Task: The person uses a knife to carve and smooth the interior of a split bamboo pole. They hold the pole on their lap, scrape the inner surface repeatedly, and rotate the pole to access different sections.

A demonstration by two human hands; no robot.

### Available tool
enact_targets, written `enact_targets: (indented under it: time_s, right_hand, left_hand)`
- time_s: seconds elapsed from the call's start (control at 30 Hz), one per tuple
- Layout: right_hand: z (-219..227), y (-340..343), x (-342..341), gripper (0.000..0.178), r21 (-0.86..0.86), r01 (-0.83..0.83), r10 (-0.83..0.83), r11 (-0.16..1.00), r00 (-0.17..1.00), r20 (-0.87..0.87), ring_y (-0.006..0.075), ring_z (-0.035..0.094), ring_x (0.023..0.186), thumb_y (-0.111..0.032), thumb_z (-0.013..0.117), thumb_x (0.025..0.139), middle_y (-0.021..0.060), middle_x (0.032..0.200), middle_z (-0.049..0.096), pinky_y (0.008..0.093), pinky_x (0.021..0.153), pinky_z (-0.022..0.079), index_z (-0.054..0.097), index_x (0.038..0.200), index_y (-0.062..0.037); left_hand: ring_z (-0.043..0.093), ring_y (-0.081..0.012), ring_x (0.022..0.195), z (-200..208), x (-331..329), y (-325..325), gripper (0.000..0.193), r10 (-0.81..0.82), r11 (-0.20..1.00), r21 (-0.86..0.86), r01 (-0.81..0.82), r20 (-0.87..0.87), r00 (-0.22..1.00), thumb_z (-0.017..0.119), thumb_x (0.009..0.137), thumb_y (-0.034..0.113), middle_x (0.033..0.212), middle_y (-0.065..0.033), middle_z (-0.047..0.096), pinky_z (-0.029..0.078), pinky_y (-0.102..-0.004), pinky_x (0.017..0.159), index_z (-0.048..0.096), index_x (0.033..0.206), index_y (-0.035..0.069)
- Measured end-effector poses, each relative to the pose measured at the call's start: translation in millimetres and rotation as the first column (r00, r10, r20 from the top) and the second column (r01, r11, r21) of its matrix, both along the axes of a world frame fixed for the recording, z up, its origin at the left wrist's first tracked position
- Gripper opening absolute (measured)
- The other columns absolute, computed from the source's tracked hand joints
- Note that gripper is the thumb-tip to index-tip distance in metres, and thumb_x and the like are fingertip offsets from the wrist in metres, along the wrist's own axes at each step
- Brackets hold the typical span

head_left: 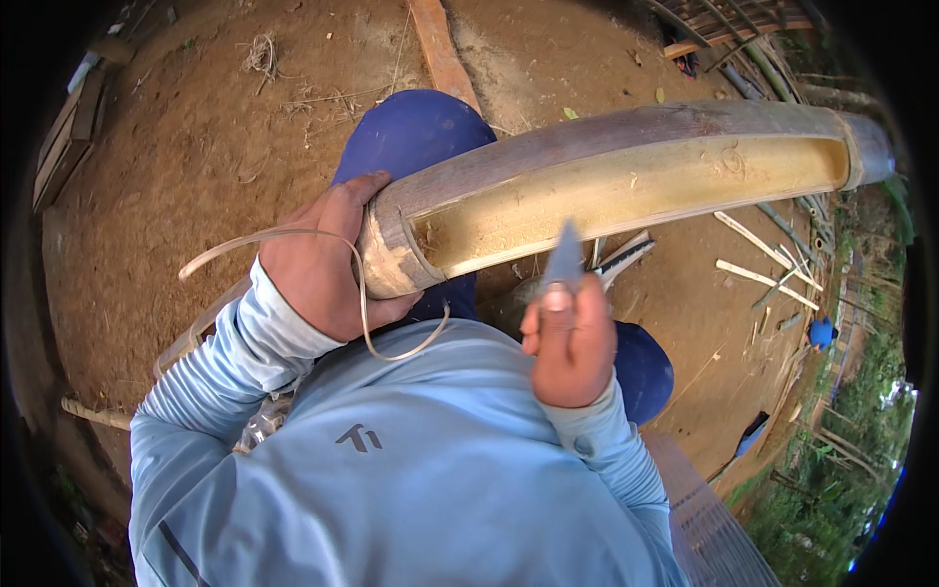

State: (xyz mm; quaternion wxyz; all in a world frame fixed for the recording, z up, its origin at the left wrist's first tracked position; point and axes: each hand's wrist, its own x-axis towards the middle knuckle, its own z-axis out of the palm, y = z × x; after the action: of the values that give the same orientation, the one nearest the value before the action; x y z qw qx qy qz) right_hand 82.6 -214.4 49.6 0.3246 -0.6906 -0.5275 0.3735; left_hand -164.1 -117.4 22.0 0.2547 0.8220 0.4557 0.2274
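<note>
A thick bamboo tube [626, 142] lies slantwise across my blue-clad knee. A long opening is cut along its near side, showing the pale inner wall with small shavings. My left hand [318, 259] grips the tube's left end, thumb at the near side and fingers at the far side. A thin pale strip [230, 245] curls over that wrist. In my right hand [575, 352] is a knife [564, 256], slightly blurred, its blade pointing away from me toward the tube's near edge. My fist hides the handle. A gap seems to show between blade and tube, though contact is hard to judge.
Brown earth lies around me, with a reddish board [438, 44] beyond my knee. A wooden crate [70, 142] stands far left. Pale split strips [768, 279] are scattered at right. A dark tool with a pale edge [626, 256] lies behind the knife. Greenery borders the right.
</note>
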Motion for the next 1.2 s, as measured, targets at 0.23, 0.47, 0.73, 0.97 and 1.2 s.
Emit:
enact_targets:
  time_s: [0.23,0.47,0.73,0.97,1.2]
  right_hand:
    - [15,10,58,0.014,0.241,0.372,-0.261,0.896,0.883,-0.390,0.0127,0.056,0.072,-0.013,0.045,0.107,0.0083,0.087,0.060,0.0291,0.067,0.049,0.048,0.113,-0.0008]
    - [89,29,146,0.019,0.360,0.360,-0.390,0.861,0.921,0.013,0.0089,0.054,0.064,-0.021,0.046,0.109,0.0042,0.082,0.058,0.0235,0.058,0.045,0.052,0.107,-0.0027]
    - [112,74,161,0.029,0.253,0.310,-0.383,0.916,0.863,0.330,0.0076,0.050,0.051,-0.026,0.048,0.109,0.0018,0.066,0.057,0.0253,0.048,0.039,0.056,0.092,-0.0040]
    - [105,88,174,0.032,0.346,0.226,-0.370,0.911,0.817,0.441,0.0155,0.053,0.054,-0.026,0.049,0.109,0.0053,0.062,0.055,0.0334,0.052,0.041,0.052,0.086,-0.0040]
    - [99,83,158,0.030,0.283,0.219,-0.335,0.934,0.815,0.472,0.0231,0.054,0.054,-0.025,0.050,0.108,0.0114,0.062,0.054,0.0374,0.054,0.042,0.050,0.088,-0.0031]
  left_hand:
    - [0.068,-0.0410,0.109,-4,1,0,0.098,0.027,0.998,-0.054,-0.020,0.124,0.992,0.094,0.056,0.023,0.118,-0.0234,0.067,0.055,-0.0443,0.094,0.048,0.140,0.001]
    - [0.067,-0.0418,0.113,-5,8,-3,0.099,0.042,0.997,-0.060,-0.039,0.060,0.997,0.090,0.057,0.018,0.121,-0.0243,0.065,0.054,-0.0444,0.098,0.045,0.143,-0.001]
    - [0.068,-0.0412,0.111,-5,8,-3,0.098,0.060,0.996,-0.066,-0.057,0.043,0.997,0.088,0.057,0.017,0.119,-0.0248,0.066,0.055,-0.0435,0.096,0.044,0.143,-0.003]
    - [0.069,-0.0403,0.110,-8,6,-2,0.097,0.066,0.995,-0.076,-0.061,0.072,0.995,0.088,0.057,0.017,0.118,-0.0248,0.066,0.055,-0.0431,0.096,0.045,0.141,-0.004]
    - [0.070,-0.0388,0.109,-10,7,1,0.096,0.057,0.995,-0.082,-0.050,0.079,0.995,0.087,0.056,0.016,0.117,-0.0241,0.067,0.056,-0.0420,0.095,0.046,0.141,-0.004]
